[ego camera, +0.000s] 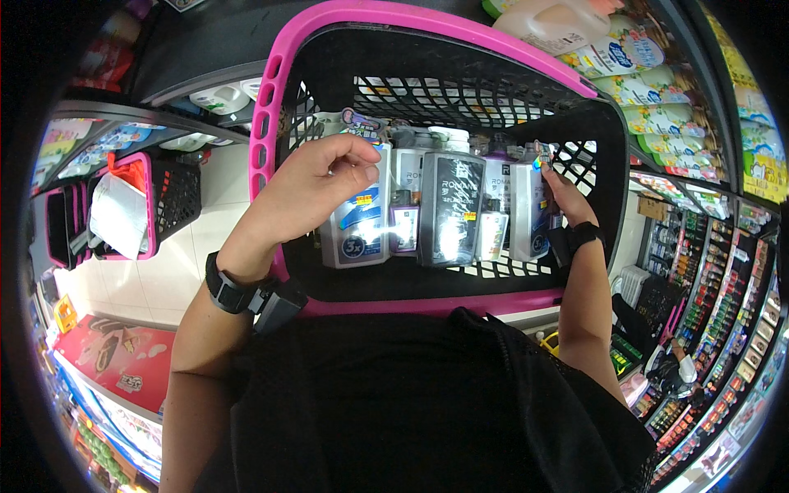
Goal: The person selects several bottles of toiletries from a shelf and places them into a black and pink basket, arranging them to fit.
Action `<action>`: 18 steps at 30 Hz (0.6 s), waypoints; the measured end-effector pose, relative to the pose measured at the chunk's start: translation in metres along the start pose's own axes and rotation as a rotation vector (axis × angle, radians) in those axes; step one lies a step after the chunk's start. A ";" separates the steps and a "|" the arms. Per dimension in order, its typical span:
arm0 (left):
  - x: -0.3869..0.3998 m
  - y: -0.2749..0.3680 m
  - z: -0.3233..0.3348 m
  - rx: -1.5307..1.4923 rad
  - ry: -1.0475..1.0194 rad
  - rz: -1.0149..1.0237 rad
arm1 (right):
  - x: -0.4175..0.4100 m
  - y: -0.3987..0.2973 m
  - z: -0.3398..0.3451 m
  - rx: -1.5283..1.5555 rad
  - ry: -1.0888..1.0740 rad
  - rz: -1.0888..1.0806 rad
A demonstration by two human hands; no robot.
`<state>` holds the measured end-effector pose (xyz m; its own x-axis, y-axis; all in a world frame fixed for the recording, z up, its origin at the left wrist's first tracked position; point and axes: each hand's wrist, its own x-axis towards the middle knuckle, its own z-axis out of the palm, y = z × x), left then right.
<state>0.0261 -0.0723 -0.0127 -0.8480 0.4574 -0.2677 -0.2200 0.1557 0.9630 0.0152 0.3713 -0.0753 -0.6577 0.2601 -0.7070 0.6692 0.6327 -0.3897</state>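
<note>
A black plastic shopping basket [505,285] with a pink rim and handle stands before me, holding several Romano toiletry bottles. My left hand [320,185] is over the left grey bottle [354,246] with its blue label. Its thumb and bent forefinger are a little apart, with nothing seen between them. Inside the basket's right side, my right hand [570,196] is against the right grey bottle [524,209]; its other fingers are hidden. Between the hands stands a black bottle [453,203] with a white cap. A small purple bottle [404,227] and a small white bottle [492,231] flank it.
Shelves of bottles and refill pouches [656,89] rise close on the right. Behind the basket is a dark shelf [209,37]. At left are more pink-rimmed baskets [151,203] on the tiled floor [160,271] and a red display top [123,360]. Another person [672,370] is at the far right.
</note>
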 end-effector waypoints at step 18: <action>-0.001 0.003 -0.002 0.011 -0.046 -0.058 | -0.006 -0.007 0.000 0.066 -0.048 -0.026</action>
<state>0.0248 -0.0739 -0.0093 -0.8107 0.4872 -0.3248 -0.2631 0.1925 0.9454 0.0147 0.3651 -0.0686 -0.6590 0.2083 -0.7227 0.6744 0.5891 -0.4451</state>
